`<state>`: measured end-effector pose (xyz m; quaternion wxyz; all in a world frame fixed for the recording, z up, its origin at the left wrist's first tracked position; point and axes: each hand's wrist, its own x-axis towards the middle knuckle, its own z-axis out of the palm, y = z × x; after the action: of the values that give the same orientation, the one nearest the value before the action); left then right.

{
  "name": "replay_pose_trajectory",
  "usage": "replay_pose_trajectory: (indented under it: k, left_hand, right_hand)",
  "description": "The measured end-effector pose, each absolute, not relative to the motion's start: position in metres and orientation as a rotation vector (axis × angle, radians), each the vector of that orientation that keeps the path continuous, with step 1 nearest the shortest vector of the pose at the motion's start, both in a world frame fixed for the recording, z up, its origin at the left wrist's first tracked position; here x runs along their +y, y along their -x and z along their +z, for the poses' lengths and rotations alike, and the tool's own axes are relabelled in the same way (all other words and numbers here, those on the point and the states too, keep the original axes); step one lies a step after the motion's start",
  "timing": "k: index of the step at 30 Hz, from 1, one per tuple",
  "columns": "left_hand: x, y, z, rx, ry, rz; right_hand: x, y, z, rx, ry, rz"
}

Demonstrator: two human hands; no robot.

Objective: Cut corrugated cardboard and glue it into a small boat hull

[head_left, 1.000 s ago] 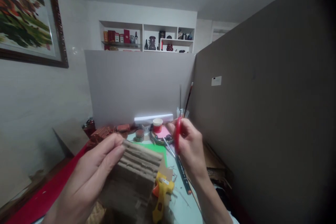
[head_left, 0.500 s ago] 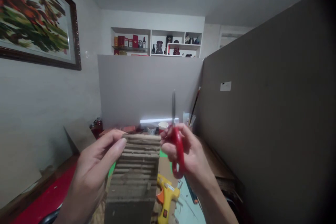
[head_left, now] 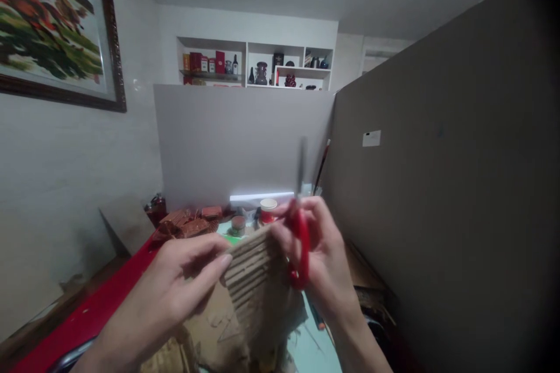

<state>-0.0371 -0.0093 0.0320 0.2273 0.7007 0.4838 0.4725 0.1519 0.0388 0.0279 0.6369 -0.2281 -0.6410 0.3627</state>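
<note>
A strip of corrugated cardboard (head_left: 258, 280) with exposed ridges hangs tilted between my hands. My left hand (head_left: 175, 280) pinches its upper left corner between thumb and fingers. At the upper right corner, my right hand (head_left: 321, 250) touches the cardboard with its fingertips and also holds the red-handled scissors (head_left: 300, 245). The scissor blades point upward and are blurred; they look closed. Below the strip, a larger piece of brown cardboard (head_left: 214, 326) lies on the table.
A white and red cup (head_left: 268, 205), a small round jar (head_left: 238, 225) and reddish-brown bundles (head_left: 188, 224) stand at the back. A dark tool with an orange tip (head_left: 320, 324) lies right on the pale green mat (head_left: 312, 349). Grey partitions (head_left: 245, 140) rise behind and to the right.
The cardboard strip has tilted and shifted right, and now covers the yellow glue gun. My left hand has moved right and down. The scissors have moved slightly right. The view has shifted.
</note>
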Motion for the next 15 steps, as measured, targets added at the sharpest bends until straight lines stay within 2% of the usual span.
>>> replay_pose_trajectory:
  k: [4, 7, 9, 13, 15]
  left_hand:
    - [-0.004, 0.037, 0.033, 1.230, -1.677, 1.403]
    - [0.002, 0.041, 0.033, 1.215, -1.628, 1.521]
    - [0.004, 0.043, 0.033, 1.196, -1.582, 1.592]
    - [0.005, 0.041, 0.034, 1.051, -1.300, 1.801]
    - [0.003, 0.039, 0.035, 0.918, -1.175, 1.868]
  right_hand:
    - [0.034, -0.158, 0.032, -1.181, 0.466, 0.598]
    - [0.023, -0.164, 0.034, -1.143, 0.421, 0.593]
    - [0.016, -0.162, 0.033, -1.235, 0.386, 0.752]
    - [0.013, -0.135, 0.018, -1.461, 0.396, 1.423]
    - [0.021, -0.116, 0.006, -1.507, 0.402, 1.575]
